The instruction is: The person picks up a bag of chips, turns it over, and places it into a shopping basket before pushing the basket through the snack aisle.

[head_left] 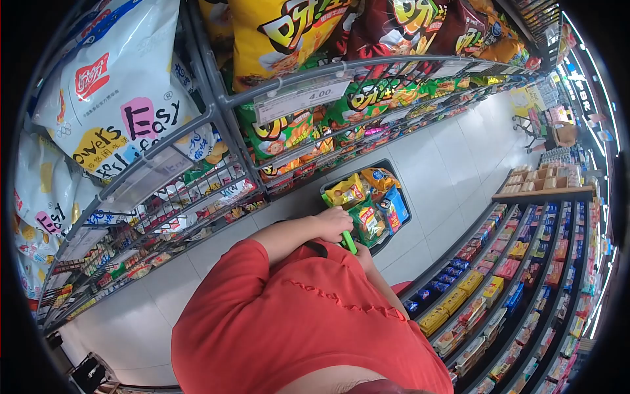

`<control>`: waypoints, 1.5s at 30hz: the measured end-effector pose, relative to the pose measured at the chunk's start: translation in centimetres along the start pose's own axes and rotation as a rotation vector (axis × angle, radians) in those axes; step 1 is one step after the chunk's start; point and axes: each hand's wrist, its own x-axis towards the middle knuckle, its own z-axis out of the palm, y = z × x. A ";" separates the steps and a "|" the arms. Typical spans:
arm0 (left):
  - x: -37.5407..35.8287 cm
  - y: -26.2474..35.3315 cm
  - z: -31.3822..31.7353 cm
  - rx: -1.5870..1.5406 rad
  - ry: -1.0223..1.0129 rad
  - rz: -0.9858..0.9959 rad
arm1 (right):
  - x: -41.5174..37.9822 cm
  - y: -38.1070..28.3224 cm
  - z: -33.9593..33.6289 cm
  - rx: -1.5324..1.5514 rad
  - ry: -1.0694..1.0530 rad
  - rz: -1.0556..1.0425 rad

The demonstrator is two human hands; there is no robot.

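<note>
Head view: the left hand (333, 224) is closed in a fist around the green handle (349, 243) of a dark shopping basket (394, 231) standing on the tiled aisle floor (446, 171), close to the snack shelves (289, 98). Packaged snacks (364, 203) fill the basket. The right hand is hidden behind the red shirt (295, 322); its fingers cannot be judged.

A dark shopping basket (400, 226) is seen low over the pale floor tiles, packed with yellow, green and blue snack packets (357, 200). Its green handle (349, 243) is gripped at the near rim.
</note>
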 end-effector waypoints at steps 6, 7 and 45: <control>-0.1 0.0 0.0 -0.007 -0.011 -0.002 | 0.2 0.8 0.2 0.043 0.008 0.020; 0.0 -0.1 0.0 -0.008 -0.006 0.003 | 0.3 0.8 0.2 0.039 0.006 0.017; 0.0 -0.2 0.1 -0.004 0.015 0.022 | 0.1 0.6 0.0 -0.007 0.023 0.020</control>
